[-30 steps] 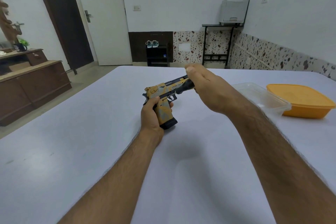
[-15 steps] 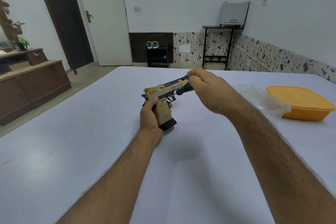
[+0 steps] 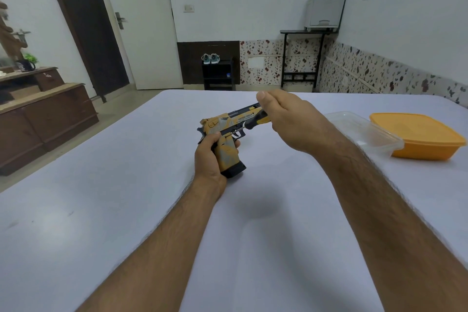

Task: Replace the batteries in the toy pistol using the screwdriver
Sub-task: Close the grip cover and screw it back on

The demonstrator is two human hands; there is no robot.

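A yellow-and-grey toy pistol (image 3: pixel 225 125) with a black magazine base is held upright over the white table (image 3: pixel 101 185). My left hand (image 3: pixel 209 159) grips its handle from the left. My right hand (image 3: pixel 286 119) is closed around a screwdriver (image 3: pixel 253 121) with a black-and-yellow handle. The thin metal shaft slants down to the left, and its tip rests on the pistol's side just above the grip. My fingers hide the rear of the screwdriver handle.
A clear plastic lid (image 3: pixel 364 132) lies to the right of my right hand, leaning on an orange container (image 3: pixel 417 134). A wooden cabinet (image 3: pixel 43 114) stands off the table's left edge. Doors, a small black rack and a stand line the far wall.
My right hand has turned on the screwdriver, and its thumb now points up. More of the shaft shows. The pistol and my left hand have stayed in place.
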